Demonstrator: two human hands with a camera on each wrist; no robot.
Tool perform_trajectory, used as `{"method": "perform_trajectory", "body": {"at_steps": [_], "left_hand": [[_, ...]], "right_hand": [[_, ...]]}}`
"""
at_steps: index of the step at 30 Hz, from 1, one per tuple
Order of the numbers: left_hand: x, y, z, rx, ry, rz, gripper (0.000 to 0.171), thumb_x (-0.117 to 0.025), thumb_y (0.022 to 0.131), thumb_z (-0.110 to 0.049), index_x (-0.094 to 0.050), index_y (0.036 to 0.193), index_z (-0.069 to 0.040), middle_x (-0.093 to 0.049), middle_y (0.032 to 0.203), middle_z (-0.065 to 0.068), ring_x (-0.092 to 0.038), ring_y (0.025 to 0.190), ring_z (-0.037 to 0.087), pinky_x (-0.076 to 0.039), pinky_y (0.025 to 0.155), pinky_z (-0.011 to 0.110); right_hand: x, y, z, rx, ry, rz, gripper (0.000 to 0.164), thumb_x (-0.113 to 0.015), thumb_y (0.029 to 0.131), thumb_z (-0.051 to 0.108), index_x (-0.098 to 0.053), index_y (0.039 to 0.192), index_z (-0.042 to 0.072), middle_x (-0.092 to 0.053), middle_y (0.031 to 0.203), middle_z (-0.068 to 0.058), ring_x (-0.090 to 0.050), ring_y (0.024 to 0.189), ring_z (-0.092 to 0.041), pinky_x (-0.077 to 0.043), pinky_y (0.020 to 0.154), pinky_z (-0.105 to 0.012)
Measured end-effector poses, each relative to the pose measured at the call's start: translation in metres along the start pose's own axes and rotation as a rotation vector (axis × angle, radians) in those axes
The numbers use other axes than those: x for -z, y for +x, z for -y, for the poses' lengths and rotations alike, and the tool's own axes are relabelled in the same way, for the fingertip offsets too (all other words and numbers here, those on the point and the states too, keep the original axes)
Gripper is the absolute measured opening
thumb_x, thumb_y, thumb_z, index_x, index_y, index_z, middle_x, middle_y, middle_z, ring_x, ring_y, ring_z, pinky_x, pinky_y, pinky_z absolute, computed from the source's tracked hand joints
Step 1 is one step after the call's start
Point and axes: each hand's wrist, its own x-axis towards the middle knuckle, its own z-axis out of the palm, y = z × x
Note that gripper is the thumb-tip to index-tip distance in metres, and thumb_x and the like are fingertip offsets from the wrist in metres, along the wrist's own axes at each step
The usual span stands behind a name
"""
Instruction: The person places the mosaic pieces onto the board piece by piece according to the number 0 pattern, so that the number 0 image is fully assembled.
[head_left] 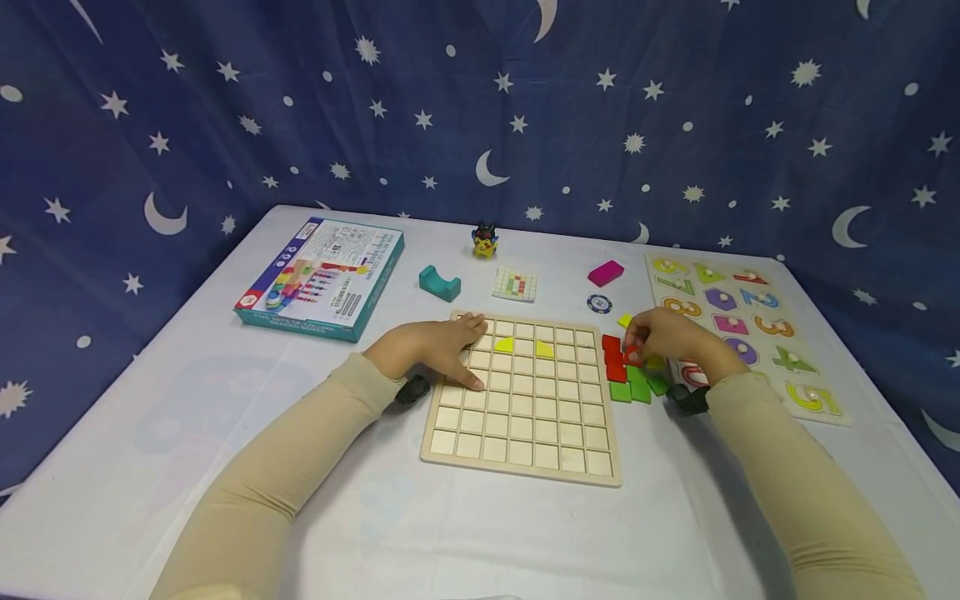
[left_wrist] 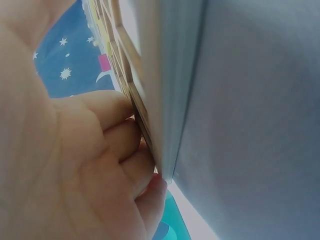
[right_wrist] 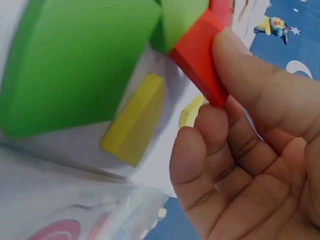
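Beige sleeves [head_left: 247, 500] are flanking the grid board [head_left: 521, 406], which is lying left of the right hand [head_left: 667, 337]; it's looking near square, no clear long axis. Left hand [head_left: 442, 346] is nearer, resting on the board's left edge, thumb spread wide. Right hand is pinching one red tile [right_wrist: 202, 55] between thumb and fingers; can't tell if it's touching the green tiles [head_left: 640, 387] just on that hand's near side. Loose red tiles [head_left: 613, 358] are sitting just left, between right hand and board. Yellow pieces [head_left: 503, 344] are lying on the board, right of left hand.
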Motion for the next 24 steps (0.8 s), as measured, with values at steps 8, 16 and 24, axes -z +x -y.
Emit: {"method": "perform_trajectory", "body": {"at_steps": [8, 16, 24], "left_hand": [[0.000, 0.000, -0.001, -0.001, 0.007, 0.001, 0.106, -0.064, 0.076, -0.058, -0.004, 0.149, -0.009, 0.005, 0.155, 0.005, 0.005, 0.143, 0.020, -0.008, 0.116, 0.039], [0.000, 0.000, -0.001, 0.002, -0.012, 0.001, 0.107, -0.065, 0.076, -0.057, -0.004, 0.149, -0.009, 0.005, 0.155, 0.005, 0.005, 0.143, 0.020, -0.007, 0.116, 0.039], [-0.001, 0.001, 0.000, -0.003, -0.002, -0.004, 0.107, -0.065, 0.075, -0.059, -0.005, 0.149, -0.009, 0.005, 0.156, 0.005, 0.005, 0.143, 0.021, -0.007, 0.116, 0.039]], "right_hand": [[0.008, 0.000, 0.008, 0.019, 0.005, -0.044, 0.007, -0.064, 0.077, 0.002, -0.061, 0.084, 0.002, -0.052, 0.072, -0.004, -0.049, 0.072, -0.020, -0.041, 0.062, -0.028], [0.006, 0.015, 0.026, 0.081, 0.053, -0.063, 0.010, -0.065, 0.080, 0.004, -0.061, 0.087, -0.001, -0.050, 0.069, -0.003, -0.048, 0.069, -0.019, -0.039, 0.060, -0.029], [-0.003, 0.031, 0.047, 0.140, 0.032, -0.067, 0.007, -0.065, 0.081, 0.003, -0.063, 0.087, 0.000, -0.050, 0.069, -0.003, -0.047, 0.067, -0.018, -0.039, 0.058, -0.028]]}}
